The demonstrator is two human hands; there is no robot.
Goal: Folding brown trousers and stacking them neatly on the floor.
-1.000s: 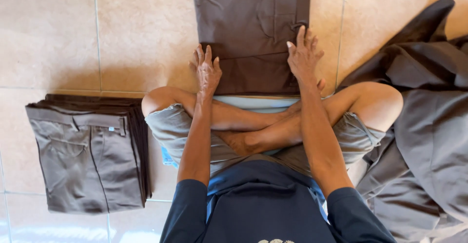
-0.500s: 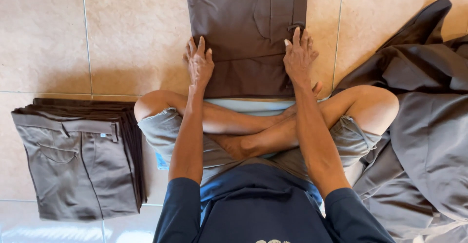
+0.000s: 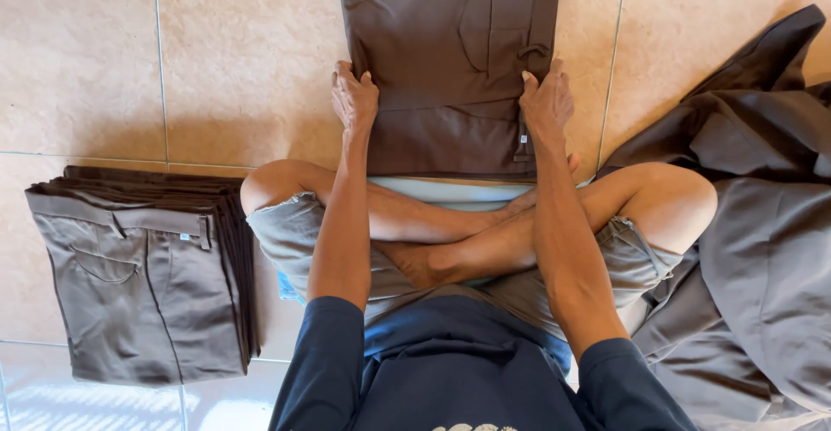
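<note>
Beige tiled floor (image 3: 216, 76) carries folded brown fabric trousers (image 3: 450, 59) before crossed legs; left hand (image 3: 355, 98) and right hand (image 3: 545, 102) press flat on its 2 side edges, gripping nothing.

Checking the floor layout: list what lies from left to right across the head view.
Stack of folded brown trousers → left hand → folded brown trousers being pressed flat → right hand → heap of unfolded grey-brown garments.
</note>
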